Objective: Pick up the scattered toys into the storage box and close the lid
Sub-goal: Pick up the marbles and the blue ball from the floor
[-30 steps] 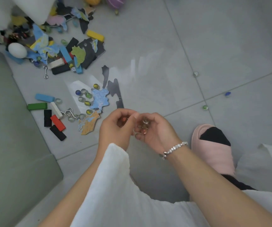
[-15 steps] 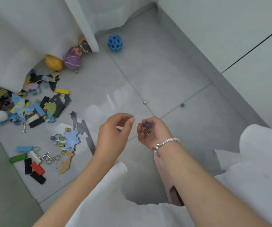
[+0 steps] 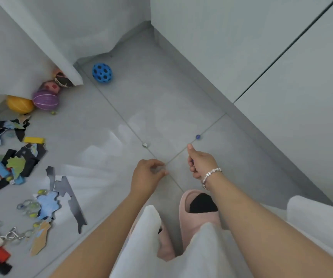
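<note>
Right, toys: scattered over the grey tiled floor [image 3: 181, 101], no storage box in view.
Blue marble [image 3: 197, 136]: on the floor by a grout line, just beyond the right thumb tip, not touched.
Clear marble [image 3: 145, 145]: on the floor near the tile joint, ahead of the left hand, apart from it.
Right hand [image 3: 200, 164]: fingers curled into a loose fist, thumb stuck out toward the blue marble; cannot tell if anything is inside the fist. Beaded bracelet [image 3: 211, 175] on the wrist.
Left hand [image 3: 148, 175]: hovering over the floor, fingers and thumb curved with a narrow gap between the tips, nothing seen between them.
Blue holed ball [image 3: 102, 73]: alone on the floor, far side, near the white fabric [image 3: 41, 37].
Purple ball [image 3: 45, 100] and orange ball [image 3: 20, 104]: touching side by side at the fabric's edge, two more balls tucked behind them, partly hidden.
Left pile: puzzle pieces [image 3: 48, 203], coloured blocks [image 3: 33, 140], glass marbles [image 3: 29, 206], a metal ring puzzle [image 3: 11, 235], all jumbled, some cut off by the frame edge.
Pink slippers [image 3: 198, 209]: on the person's feet below the hands, dark sock showing in the right one.
White clothing [image 3: 147, 247]: bottom of view, between the forearms.
</note>
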{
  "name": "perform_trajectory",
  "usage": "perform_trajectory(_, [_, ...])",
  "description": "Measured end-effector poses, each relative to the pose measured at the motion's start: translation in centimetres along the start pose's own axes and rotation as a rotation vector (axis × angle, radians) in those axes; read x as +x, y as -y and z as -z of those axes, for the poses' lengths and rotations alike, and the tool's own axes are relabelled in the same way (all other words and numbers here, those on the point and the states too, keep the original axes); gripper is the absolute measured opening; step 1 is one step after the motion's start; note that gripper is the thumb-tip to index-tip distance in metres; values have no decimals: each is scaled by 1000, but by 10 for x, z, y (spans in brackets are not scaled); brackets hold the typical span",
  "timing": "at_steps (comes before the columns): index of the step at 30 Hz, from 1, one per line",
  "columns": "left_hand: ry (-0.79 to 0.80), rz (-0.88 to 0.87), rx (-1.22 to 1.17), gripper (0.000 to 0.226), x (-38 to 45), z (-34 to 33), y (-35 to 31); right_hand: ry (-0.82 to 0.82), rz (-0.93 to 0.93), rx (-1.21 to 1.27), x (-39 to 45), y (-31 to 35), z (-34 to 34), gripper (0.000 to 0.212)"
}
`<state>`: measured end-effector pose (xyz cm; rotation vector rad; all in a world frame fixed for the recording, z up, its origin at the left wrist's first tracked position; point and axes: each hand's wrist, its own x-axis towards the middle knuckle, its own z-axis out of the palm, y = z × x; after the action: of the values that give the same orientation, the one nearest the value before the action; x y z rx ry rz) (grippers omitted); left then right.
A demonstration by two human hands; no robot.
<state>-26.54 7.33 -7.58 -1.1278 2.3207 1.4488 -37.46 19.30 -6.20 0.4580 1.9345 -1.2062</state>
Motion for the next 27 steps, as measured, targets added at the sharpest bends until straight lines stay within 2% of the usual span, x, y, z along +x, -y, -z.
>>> perform_trajectory(3, [22,-37,172,24,4,-13,13,-138,128,-179,17,-8,-4,46])
perform_trajectory(6, [37,-126,293,16,6,-21,18,-332,210,-229,30,-3,-1,30])
perform_trajectory(8, [-20,-145,217,13,11,-22,15,-461,248,-256,37,5,5,26])
perform_trajectory(10, [-118,-89,57,17,20,-21,7,-508,261,-345,46,12,11,27])
perform_trajectory(14, [-161,53,-168,13,36,-21,-11,-437,286,-618,61,16,18,31])
perform_trajectory(17, [-227,19,-143,13,40,-17,-13,-346,301,-745,69,16,18,27])
perform_trajectory(21, [-367,-32,-46,15,47,-6,-8,-325,297,-944,72,22,18,23])
perform_trajectory(24, [-412,-12,18,17,51,-2,2,-233,332,-886,70,22,19,26])
perform_trajectory(27, [-391,-95,63,17,58,-1,11,-71,371,-729,66,22,16,24])
